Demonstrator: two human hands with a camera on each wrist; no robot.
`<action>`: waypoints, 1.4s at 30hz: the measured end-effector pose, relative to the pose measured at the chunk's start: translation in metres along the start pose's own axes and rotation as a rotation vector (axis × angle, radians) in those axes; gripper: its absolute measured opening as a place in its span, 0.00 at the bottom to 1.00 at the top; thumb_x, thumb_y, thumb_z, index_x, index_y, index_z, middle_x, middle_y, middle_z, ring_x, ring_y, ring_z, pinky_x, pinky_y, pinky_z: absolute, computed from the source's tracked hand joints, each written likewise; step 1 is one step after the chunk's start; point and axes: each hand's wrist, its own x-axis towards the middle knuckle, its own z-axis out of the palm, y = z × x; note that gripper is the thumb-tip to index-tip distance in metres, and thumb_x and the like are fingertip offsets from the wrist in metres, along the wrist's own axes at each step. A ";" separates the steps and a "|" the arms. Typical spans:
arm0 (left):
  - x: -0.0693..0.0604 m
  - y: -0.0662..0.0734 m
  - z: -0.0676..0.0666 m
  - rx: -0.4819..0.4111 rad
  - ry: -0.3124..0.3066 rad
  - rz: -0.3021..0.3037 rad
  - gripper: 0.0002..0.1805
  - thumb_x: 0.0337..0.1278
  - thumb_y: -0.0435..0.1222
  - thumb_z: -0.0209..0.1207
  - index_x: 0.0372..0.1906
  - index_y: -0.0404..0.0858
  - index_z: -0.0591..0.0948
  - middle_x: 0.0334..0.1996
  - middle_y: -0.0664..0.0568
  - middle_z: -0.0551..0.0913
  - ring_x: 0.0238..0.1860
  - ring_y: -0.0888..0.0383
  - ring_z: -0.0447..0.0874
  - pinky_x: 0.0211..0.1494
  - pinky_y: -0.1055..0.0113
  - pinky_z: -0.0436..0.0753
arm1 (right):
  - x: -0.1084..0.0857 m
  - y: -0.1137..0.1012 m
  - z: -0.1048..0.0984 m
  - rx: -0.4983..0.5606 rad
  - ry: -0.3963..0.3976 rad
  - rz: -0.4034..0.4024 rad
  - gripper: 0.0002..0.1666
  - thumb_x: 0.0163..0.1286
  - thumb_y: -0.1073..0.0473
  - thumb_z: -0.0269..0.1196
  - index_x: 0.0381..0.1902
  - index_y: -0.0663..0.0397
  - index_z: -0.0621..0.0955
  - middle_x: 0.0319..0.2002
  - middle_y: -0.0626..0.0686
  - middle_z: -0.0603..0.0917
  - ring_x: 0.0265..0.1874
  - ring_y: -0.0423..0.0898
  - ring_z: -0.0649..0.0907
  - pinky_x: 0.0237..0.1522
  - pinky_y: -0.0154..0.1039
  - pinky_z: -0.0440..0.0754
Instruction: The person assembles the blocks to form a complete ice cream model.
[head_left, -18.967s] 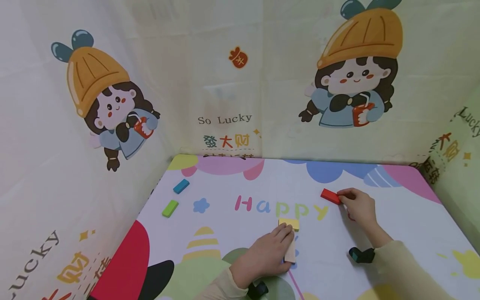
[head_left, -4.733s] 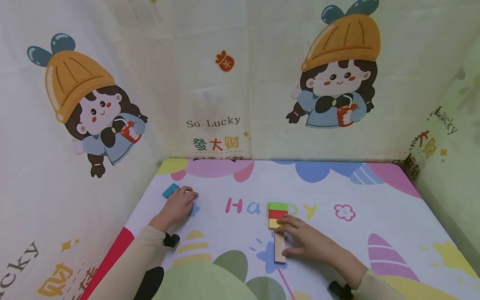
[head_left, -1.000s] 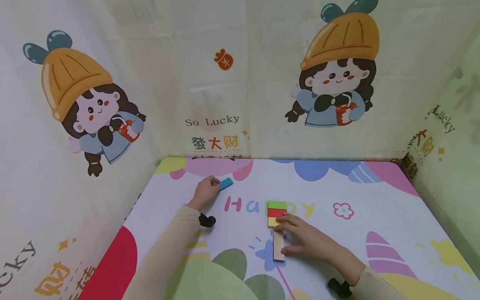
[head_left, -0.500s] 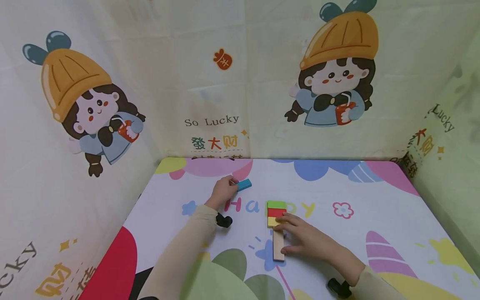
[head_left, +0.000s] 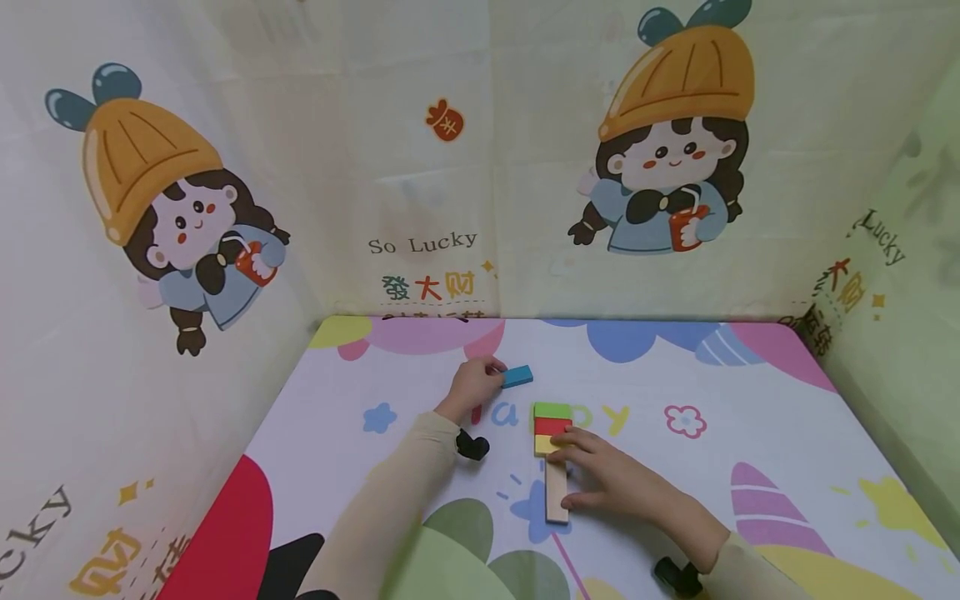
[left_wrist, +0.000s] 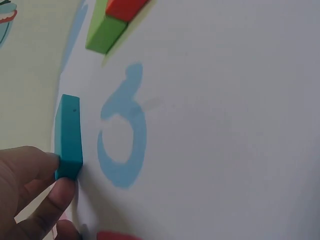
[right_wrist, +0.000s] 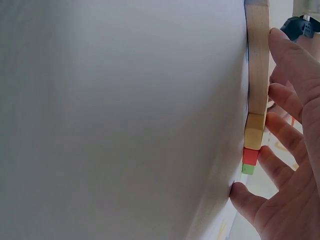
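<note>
My left hand (head_left: 474, 387) pinches one end of a blue wooden block (head_left: 517, 377) between thumb and fingers, left of and behind a row of blocks. In the left wrist view the blue block (left_wrist: 69, 135) stands close by the printed letter "a". The row runs away from me: a plain wood block (head_left: 557, 496) lengthwise, then a yellow block (head_left: 543, 447), a red block (head_left: 552, 427) and a green block (head_left: 552, 410) crosswise, touching one another. With fingers spread, my right hand (head_left: 626, 475) rests along the row's right side, fingertips at the plain and yellow blocks.
The blocks lie on a table with a printed mat (head_left: 630, 550) that has letters, a flower and coloured shapes. A cartoon-printed cloth (head_left: 525, 208) hangs behind and at both sides. Each wrist wears a small black device (head_left: 472, 446).
The blue block, earlier at the far left, has travelled right in my left hand towards the row. Since the oldest frame, the red and green blocks have joined the row. The right hand now stays still.
</note>
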 end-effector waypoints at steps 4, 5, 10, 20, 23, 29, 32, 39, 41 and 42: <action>-0.003 0.006 0.008 -0.015 -0.011 0.035 0.11 0.69 0.38 0.62 0.52 0.43 0.87 0.41 0.52 0.85 0.45 0.54 0.78 0.54 0.57 0.81 | -0.001 -0.001 0.000 0.004 0.000 0.003 0.33 0.61 0.39 0.75 0.63 0.38 0.81 0.69 0.48 0.75 0.70 0.51 0.73 0.67 0.53 0.77; -0.003 0.008 0.010 -0.021 -0.015 0.046 0.11 0.69 0.37 0.62 0.51 0.43 0.87 0.40 0.52 0.85 0.44 0.54 0.78 0.53 0.58 0.81 | -0.001 -0.001 -0.001 0.004 0.000 0.004 0.34 0.61 0.39 0.75 0.63 0.38 0.81 0.69 0.48 0.75 0.70 0.51 0.73 0.67 0.54 0.77; -0.003 0.014 0.019 -0.007 -0.031 0.086 0.10 0.69 0.38 0.62 0.50 0.44 0.88 0.36 0.55 0.84 0.40 0.57 0.77 0.48 0.63 0.79 | -0.003 0.000 -0.001 -0.001 -0.003 0.011 0.34 0.62 0.38 0.74 0.64 0.37 0.81 0.70 0.47 0.74 0.71 0.51 0.73 0.67 0.54 0.76; -0.012 0.031 0.029 0.104 -0.043 0.125 0.11 0.69 0.41 0.63 0.51 0.48 0.88 0.38 0.56 0.83 0.39 0.59 0.77 0.46 0.65 0.79 | -0.003 0.001 -0.002 0.009 -0.010 0.028 0.34 0.62 0.37 0.73 0.64 0.36 0.80 0.70 0.47 0.74 0.71 0.51 0.72 0.67 0.54 0.76; -0.015 0.034 0.030 0.123 -0.066 0.139 0.11 0.69 0.41 0.62 0.51 0.49 0.89 0.39 0.56 0.83 0.41 0.59 0.77 0.47 0.64 0.79 | -0.003 0.001 -0.002 0.014 -0.013 0.028 0.34 0.63 0.37 0.73 0.64 0.36 0.80 0.70 0.46 0.74 0.71 0.51 0.72 0.67 0.54 0.77; -0.020 0.038 0.031 0.158 -0.115 0.146 0.10 0.70 0.41 0.62 0.51 0.51 0.89 0.42 0.56 0.84 0.44 0.58 0.78 0.50 0.61 0.79 | -0.002 0.000 -0.002 0.008 -0.010 0.017 0.34 0.62 0.39 0.74 0.64 0.38 0.81 0.70 0.47 0.74 0.71 0.51 0.73 0.67 0.54 0.77; -0.022 0.039 0.030 0.166 -0.120 0.139 0.11 0.70 0.40 0.62 0.51 0.50 0.89 0.42 0.56 0.84 0.44 0.58 0.78 0.51 0.60 0.79 | -0.002 -0.001 -0.003 0.004 -0.010 0.022 0.34 0.61 0.40 0.75 0.64 0.38 0.81 0.70 0.47 0.74 0.71 0.51 0.73 0.67 0.53 0.77; -0.023 0.040 0.032 0.161 -0.109 0.143 0.12 0.72 0.38 0.59 0.52 0.49 0.89 0.47 0.53 0.85 0.48 0.55 0.79 0.55 0.58 0.80 | -0.002 -0.001 -0.003 0.002 0.005 0.003 0.34 0.62 0.37 0.73 0.64 0.38 0.81 0.70 0.48 0.75 0.70 0.52 0.74 0.66 0.54 0.78; -0.026 0.038 0.032 0.170 -0.101 0.144 0.14 0.75 0.38 0.55 0.56 0.49 0.87 0.51 0.51 0.85 0.52 0.54 0.80 0.59 0.55 0.80 | -0.003 -0.002 -0.003 -0.003 0.008 -0.003 0.34 0.63 0.36 0.72 0.63 0.38 0.81 0.69 0.49 0.75 0.70 0.53 0.74 0.65 0.55 0.78; -0.028 0.037 0.031 0.180 -0.092 0.151 0.15 0.76 0.38 0.54 0.57 0.48 0.87 0.53 0.50 0.85 0.54 0.53 0.81 0.60 0.54 0.80 | -0.003 -0.003 -0.003 -0.007 0.010 -0.006 0.34 0.63 0.35 0.72 0.63 0.38 0.81 0.69 0.49 0.75 0.70 0.54 0.74 0.65 0.55 0.78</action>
